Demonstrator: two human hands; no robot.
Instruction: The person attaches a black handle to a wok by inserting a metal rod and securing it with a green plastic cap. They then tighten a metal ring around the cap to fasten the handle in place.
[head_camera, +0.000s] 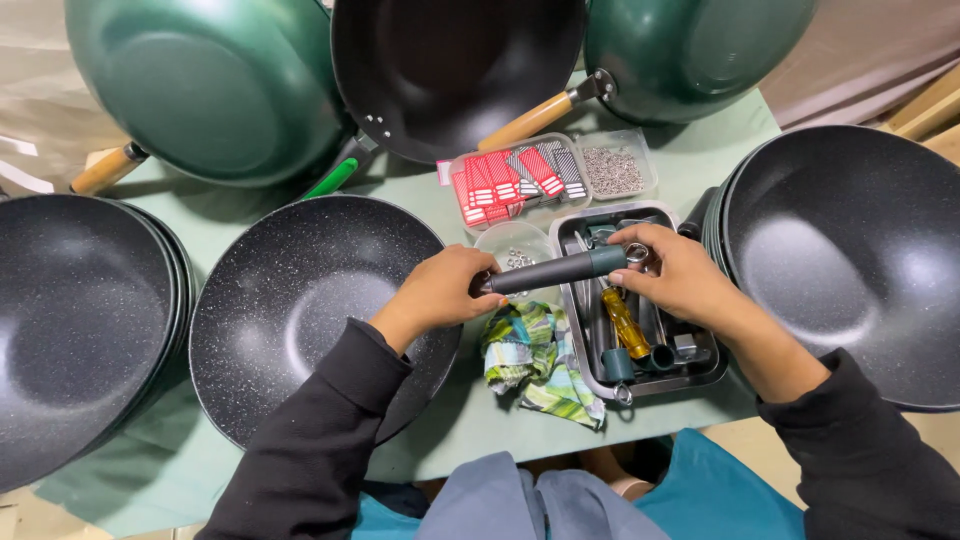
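The dark pan handle spans from left hand to right hand.

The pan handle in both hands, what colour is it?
Dark grey with a teal-green end, the pan handle shows best in the head view.

Left pan stack cut off, perhaps three

Lighting: bright, even, from overhead. Soft glare patches on the speckled pan at centre, the right pan and the far green wok. Short soft shadows under pans on the green table. Focus: sharp at centre. Edges: wide-angle bending, pans stretched at left and right.
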